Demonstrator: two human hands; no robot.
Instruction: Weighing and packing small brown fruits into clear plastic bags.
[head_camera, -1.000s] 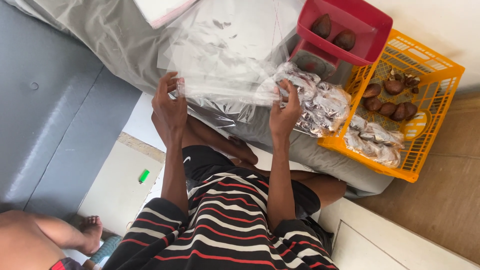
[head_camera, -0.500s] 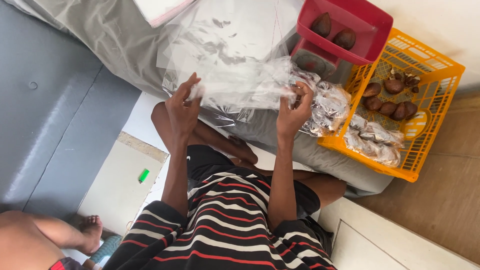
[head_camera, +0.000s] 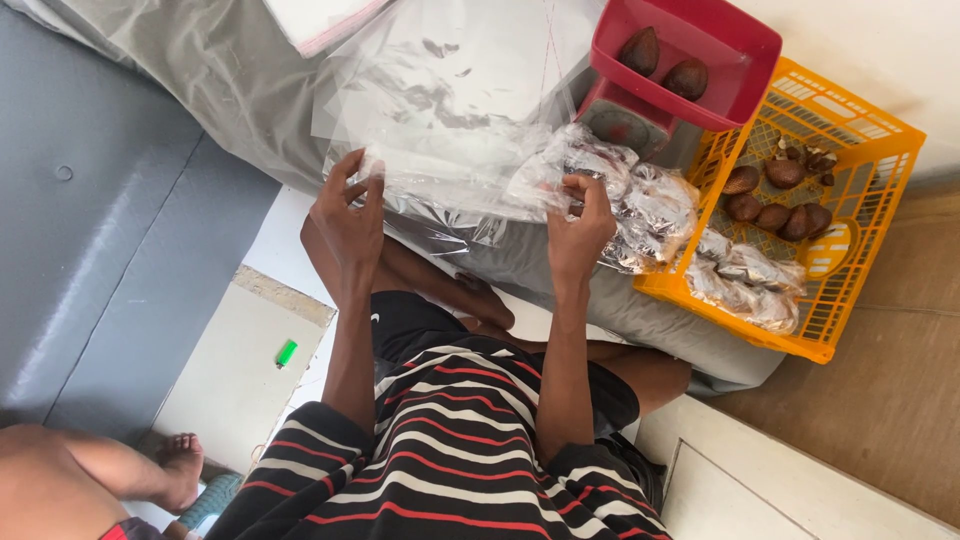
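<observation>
We see a clear plastic bag (head_camera: 455, 165) held up between both hands, thin, crinkled and glossy, with pale reflections across it; it hangs over the near edge of a grey plastic sheet (head_camera: 200, 70) that covers the floor. Our left hand (head_camera: 348, 215) pinches the bag's left edge between thumb and fingertips, the other fingers loosely spread. Our right hand (head_camera: 578, 228) is curled closed on the bag's right edge, thumb pressed over the film. More flat clear bags (head_camera: 470, 60) lie stacked on the sheet behind the held one.

At the sheet's far right corner stands a red scale (head_camera: 625, 118) with a red tray (head_camera: 740, 85) on top, and two brown scaly fruits (head_camera: 665, 65) sit in that tray. Just beside it, an orange slatted crate (head_camera: 855, 200) holds a cluster of the same brown fruits (head_camera: 775, 195) towards its far end and several filled clear packets (head_camera: 745, 280) along its near side. A heap of filled packets (head_camera: 650, 215) lies on the sheet between the right hand and the crate, touching the crate's side. A small green lighter (head_camera: 286, 352) rests on a pale floor tile, well apart.
</observation>
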